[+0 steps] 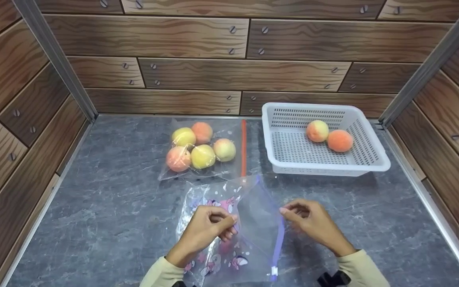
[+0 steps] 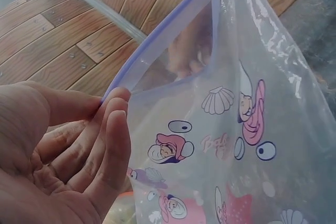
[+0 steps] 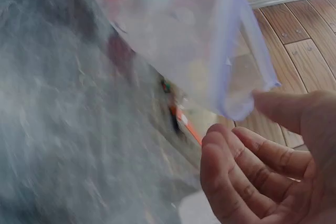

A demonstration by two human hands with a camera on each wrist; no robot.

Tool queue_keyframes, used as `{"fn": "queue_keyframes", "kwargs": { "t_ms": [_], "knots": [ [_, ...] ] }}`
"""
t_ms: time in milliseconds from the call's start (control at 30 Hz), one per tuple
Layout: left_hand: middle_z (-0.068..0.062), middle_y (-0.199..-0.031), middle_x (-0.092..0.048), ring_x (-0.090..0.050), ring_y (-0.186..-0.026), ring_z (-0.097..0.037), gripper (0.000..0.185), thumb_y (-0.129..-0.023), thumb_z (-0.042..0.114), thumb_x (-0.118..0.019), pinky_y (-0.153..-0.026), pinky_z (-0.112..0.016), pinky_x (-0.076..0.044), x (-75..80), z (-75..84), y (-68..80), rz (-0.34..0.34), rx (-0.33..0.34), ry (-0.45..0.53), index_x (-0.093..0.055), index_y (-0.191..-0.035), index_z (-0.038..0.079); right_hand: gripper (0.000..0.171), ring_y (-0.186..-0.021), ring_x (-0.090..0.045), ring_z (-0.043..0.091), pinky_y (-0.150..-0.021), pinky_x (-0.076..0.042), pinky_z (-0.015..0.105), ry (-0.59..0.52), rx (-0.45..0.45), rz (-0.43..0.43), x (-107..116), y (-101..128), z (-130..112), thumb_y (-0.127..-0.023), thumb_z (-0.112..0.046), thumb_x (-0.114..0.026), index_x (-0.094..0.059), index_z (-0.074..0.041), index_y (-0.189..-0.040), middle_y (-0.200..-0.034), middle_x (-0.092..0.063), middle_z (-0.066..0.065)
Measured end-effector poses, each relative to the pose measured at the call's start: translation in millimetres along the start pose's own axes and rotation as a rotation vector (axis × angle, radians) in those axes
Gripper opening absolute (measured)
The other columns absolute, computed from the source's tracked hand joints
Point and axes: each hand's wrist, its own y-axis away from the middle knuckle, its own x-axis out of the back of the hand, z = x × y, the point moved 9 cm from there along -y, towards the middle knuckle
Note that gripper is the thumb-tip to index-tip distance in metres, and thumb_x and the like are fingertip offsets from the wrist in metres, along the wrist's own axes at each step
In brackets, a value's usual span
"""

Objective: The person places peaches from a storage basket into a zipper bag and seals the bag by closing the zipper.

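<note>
Grey table (image 1: pixel 114 223). White basket (image 1: pixel 367 153) far right, two peaches (image 1: pixel 328 135) inside. Sealed bag (image 1: pixel 203 145) of five peaches behind centre. Printed zip bag (image 1: pixel 235 227) near front edge, mouth held apart. Left hand (image 1: pixel 205 231) pinching left rim; right hand (image 1: pixel 313 223) pinching right rim at thumb tip.

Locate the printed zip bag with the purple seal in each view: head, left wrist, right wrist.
Head: printed zip bag at bottom centre, held between the left hand and right hand.
Left wrist: fills the right side of the picture; fingers pinch its edge at left.
Right wrist: hangs from top centre, above the fingers.
Shared landmark: the bag's purple seal.
</note>
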Motion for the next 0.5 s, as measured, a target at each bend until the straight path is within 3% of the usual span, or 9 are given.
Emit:
{"fn": "queue_keyframes", "kwargs": {
  "t_ms": [167,333,500],
  "knots": [
    [-0.012,-0.070,-0.070,-0.063,-0.056,-0.011,0.028,-0.095,0.012,-0.071,-0.055,-0.026,-0.060,1.2,0.2,-0.9,-0.003,0.008,0.008,-0.070,-0.088,-0.015,0.018,-0.066,-0.066,0.017,-0.056,-0.058,0.028,0.094,0.065,0.157,47,-12,-17,-0.093,-0.014,-0.075,-0.071,0.001,-0.101,-0.085,-0.071,0.013],
    [-0.014,-0.071,-0.071,-0.063,-0.055,-0.011,0.026,-0.095,0.012,-0.072,-0.055,-0.027,-0.060,0.8,0.5,-0.9,-0.002,0.009,0.024,-0.070,-0.088,-0.013,0.017,-0.078,-0.068,0.025,-0.066,-0.056,0.021,0.322,0.138,0.326,104,-30,-33,-0.090,-0.007,-0.077,-0.070,0.004,-0.101,-0.092,-0.072,0.016],
    [-0.015,-0.071,-0.071,-0.063,-0.054,-0.011,0.025,-0.094,0.012,-0.072,-0.055,-0.026,-0.059,-2.0,-0.9,0.3,-0.008,0.017,0.037,-0.071,-0.088,-0.013,0.021,-0.085,-0.067,0.038,-0.075,-0.055,0.045,0.515,0.190,0.434,151,-51,-44,-0.088,-0.004,-0.075,-0.067,0.008,-0.103,-0.098,-0.070,0.025]
  ]
}}
